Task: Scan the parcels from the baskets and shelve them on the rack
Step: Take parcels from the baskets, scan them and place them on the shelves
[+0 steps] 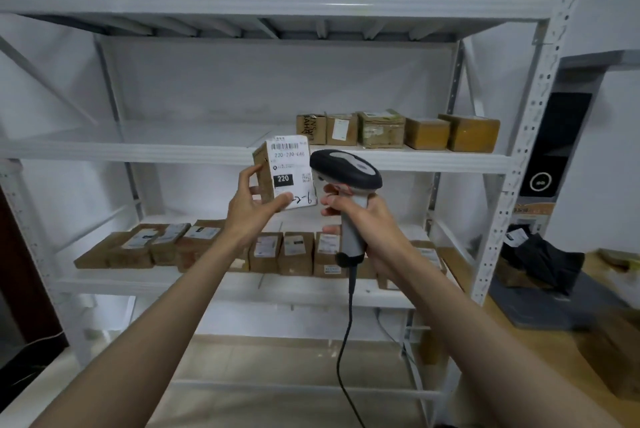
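Observation:
My left hand [250, 206] holds a small brown cardboard parcel [284, 173] upright in front of the white rack [408, 161], its white shipping label with barcode and "220" turned toward me. My right hand [367, 219] grips the handle of a grey and black barcode scanner [346, 173], whose head sits just right of the parcel and points at the label. The scanner's black cable [346, 341] hangs down from the handle.
The middle shelf holds several brown boxes [398, 131] at its right end. The lower shelf carries a row of several labelled boxes [194, 247]. A dark bag and cartons [540, 257] lie on the floor at the right beside a black panel [554, 143].

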